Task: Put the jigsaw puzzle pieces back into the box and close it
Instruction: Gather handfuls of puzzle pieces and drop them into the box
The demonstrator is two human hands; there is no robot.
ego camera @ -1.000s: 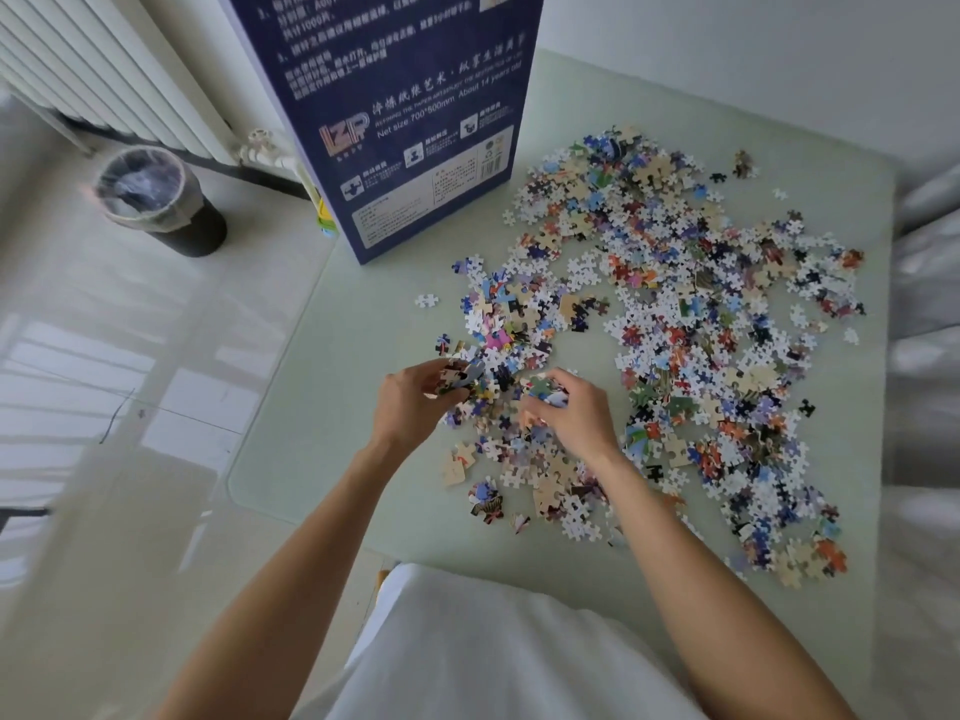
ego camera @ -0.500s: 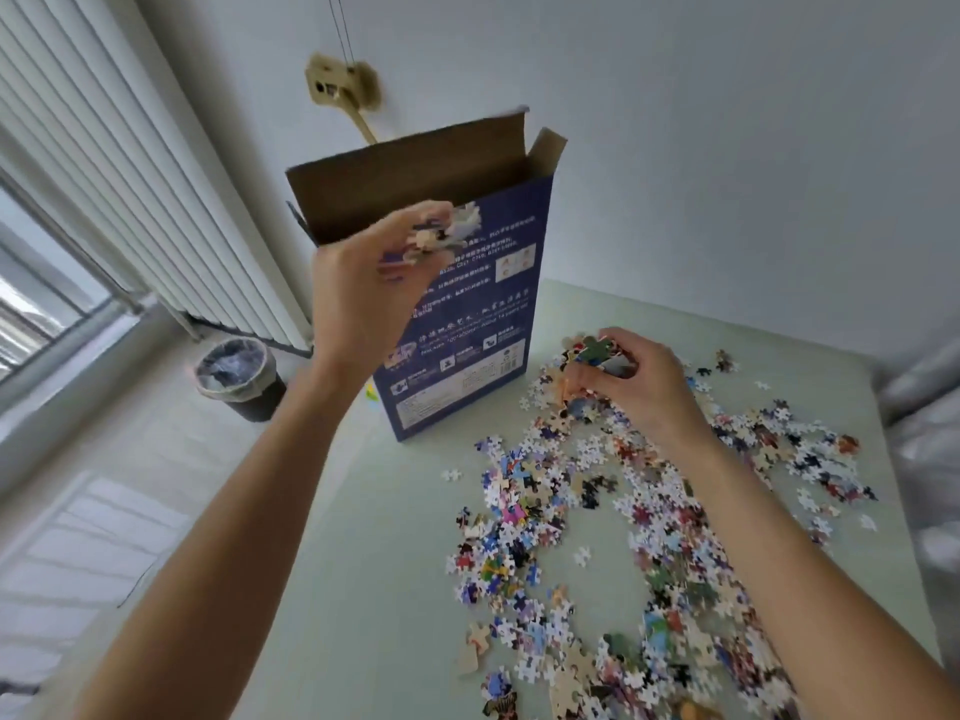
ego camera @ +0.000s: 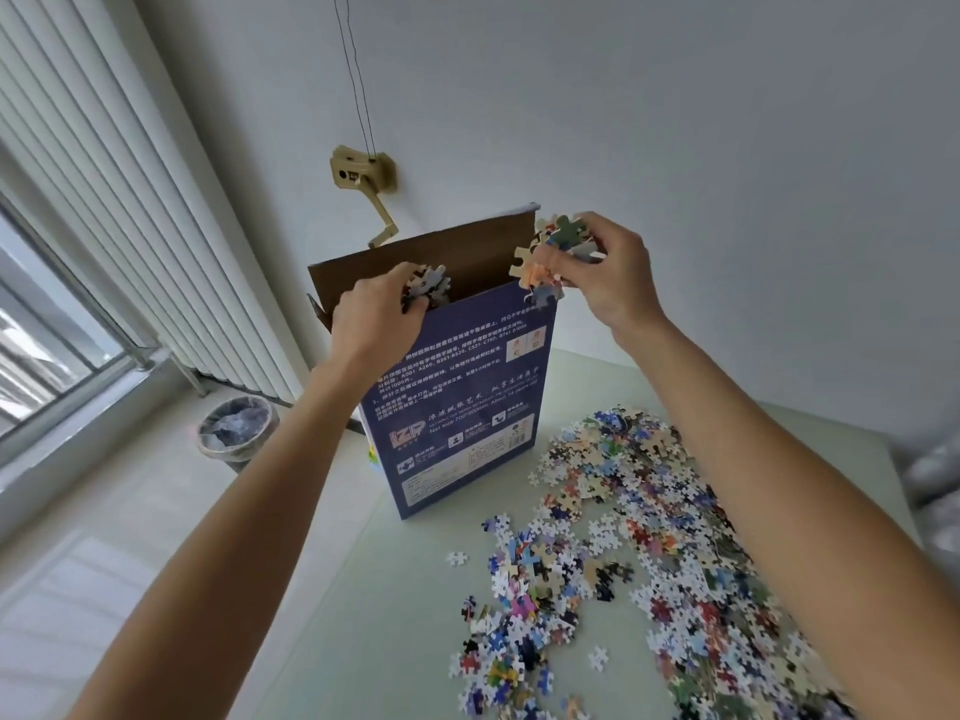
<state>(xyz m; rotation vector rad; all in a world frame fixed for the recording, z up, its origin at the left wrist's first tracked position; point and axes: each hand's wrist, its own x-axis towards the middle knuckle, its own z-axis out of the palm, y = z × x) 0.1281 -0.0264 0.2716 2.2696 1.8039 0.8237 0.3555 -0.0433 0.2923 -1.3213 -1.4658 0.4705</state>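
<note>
Two full hands (ego camera: 382,314) (ego camera: 610,272) above box (ego camera: 457,387) rim

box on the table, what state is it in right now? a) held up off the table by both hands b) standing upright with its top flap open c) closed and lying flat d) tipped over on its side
b: the box stands upright on the table with its brown top flap raised, and the left hand and right hand each hold puzzle pieces at its open top.
</note>
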